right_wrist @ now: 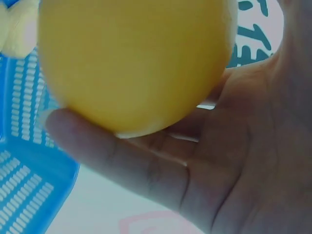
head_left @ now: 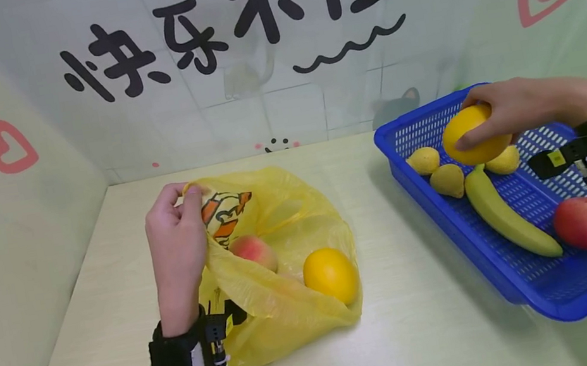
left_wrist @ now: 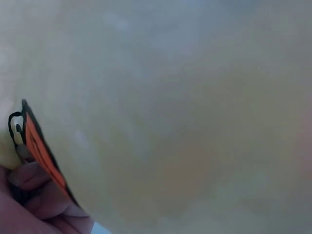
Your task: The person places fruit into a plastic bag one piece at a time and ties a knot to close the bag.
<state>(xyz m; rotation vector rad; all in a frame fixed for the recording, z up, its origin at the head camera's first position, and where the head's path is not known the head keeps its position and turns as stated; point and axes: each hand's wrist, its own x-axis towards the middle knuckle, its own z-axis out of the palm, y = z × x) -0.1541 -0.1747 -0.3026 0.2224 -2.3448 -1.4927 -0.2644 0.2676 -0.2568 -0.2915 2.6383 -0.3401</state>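
Note:
In the head view my left hand (head_left: 178, 239) pinches the upper left rim of a yellow plastic bag (head_left: 294, 330) with a cartoon print. Inside the bag's mouth lie a peach (head_left: 254, 253) and an orange (head_left: 331, 276). Film from the bag fills most of the left wrist view, with curled fingers (left_wrist: 46, 195) at its lower left. Over the blue basket (head_left: 439, 230), my right hand (head_left: 515, 109) grips a second orange (head_left: 466, 130). That orange (right_wrist: 136, 63) looms large in the right wrist view, thumb and fingers around it.
The basket holds a banana (head_left: 506, 216), a red apple (head_left: 585, 224) and several small yellow pear-like fruits (head_left: 447, 181). It stands on the right of the pale table (head_left: 400, 345). A wall (head_left: 288, 113) with black lettering rises behind, and another wall (head_left: 3, 242) stands at left.

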